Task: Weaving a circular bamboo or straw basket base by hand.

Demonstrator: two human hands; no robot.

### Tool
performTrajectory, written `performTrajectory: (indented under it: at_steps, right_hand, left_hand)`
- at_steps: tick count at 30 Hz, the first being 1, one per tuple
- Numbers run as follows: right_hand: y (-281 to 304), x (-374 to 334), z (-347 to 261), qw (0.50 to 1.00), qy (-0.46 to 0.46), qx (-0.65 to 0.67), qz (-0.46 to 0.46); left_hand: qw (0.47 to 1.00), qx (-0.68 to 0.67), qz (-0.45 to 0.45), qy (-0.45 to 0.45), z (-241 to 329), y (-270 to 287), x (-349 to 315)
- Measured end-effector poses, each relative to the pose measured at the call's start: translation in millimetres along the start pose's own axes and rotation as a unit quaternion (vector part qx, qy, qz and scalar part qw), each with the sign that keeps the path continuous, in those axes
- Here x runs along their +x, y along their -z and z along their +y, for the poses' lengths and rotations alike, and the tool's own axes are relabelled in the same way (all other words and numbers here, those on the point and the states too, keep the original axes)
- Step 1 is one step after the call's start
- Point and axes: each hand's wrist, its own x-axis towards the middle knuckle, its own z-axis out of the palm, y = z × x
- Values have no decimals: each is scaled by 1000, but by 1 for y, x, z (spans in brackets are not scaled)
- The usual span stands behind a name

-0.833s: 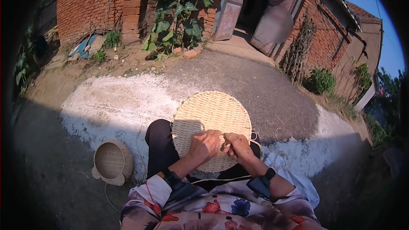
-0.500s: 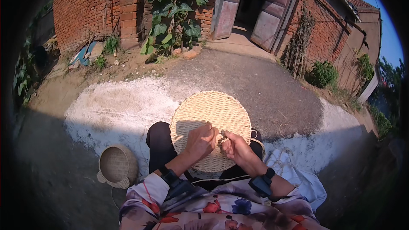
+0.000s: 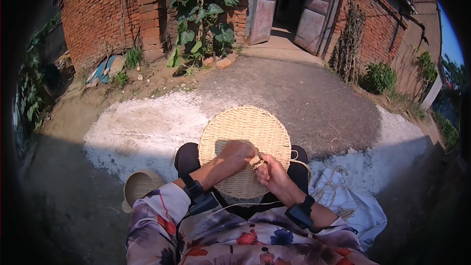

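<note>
A round, pale woven straw piece (image 3: 245, 122) rests across my lap, over dark-trousered knees. Both hands meet above its middle. My left hand (image 3: 236, 154) is closed, back upward, its fingertips touching those of the other hand; whatever they pinch is hidden. Just to its right, my right hand (image 3: 274, 172) is closed too, thumb and forefinger pinched at a short bit of straw cord (image 3: 256, 163). A loose loop of cord (image 3: 300, 162) sticks out at the right edge of the woven piece. Another strand (image 3: 245, 204) runs across my lap below it.
At lower left, a small woven basket (image 3: 141, 185) stands on the ground, partly behind my left sleeve. A white sack (image 3: 360, 211) with loose cord on it lies at my right. Farther off are a brick wall (image 3: 108, 19), a climbing plant (image 3: 201, 19) and an open metal door (image 3: 314, 19).
My left hand has turned and shifted right, closer to the right fingertips. Its elbow has swung outward, covering part of the small basket. The whole view has shifted slightly.
</note>
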Motion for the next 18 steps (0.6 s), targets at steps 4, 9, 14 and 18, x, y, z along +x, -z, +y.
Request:
performTrajectory:
  at_steps: [4,9,14,18]
  right_hand:
    - [-8,-6,-1,1000,-1,20,7]
    - [-4,-26,-17,966,61,-250,38]
    - [15,-30,-38,921,219,-300,120]
    - [10,-26,-50,899,265,-326,123]
  left_hand:
    - [997,55,-48,-28,2,6,6]
    - [1000,21,-18,-12,-3,31,4]
    - [987,-52,0,153,-20,79,-14]
    - [985,68,33,156,-41,77,-47]
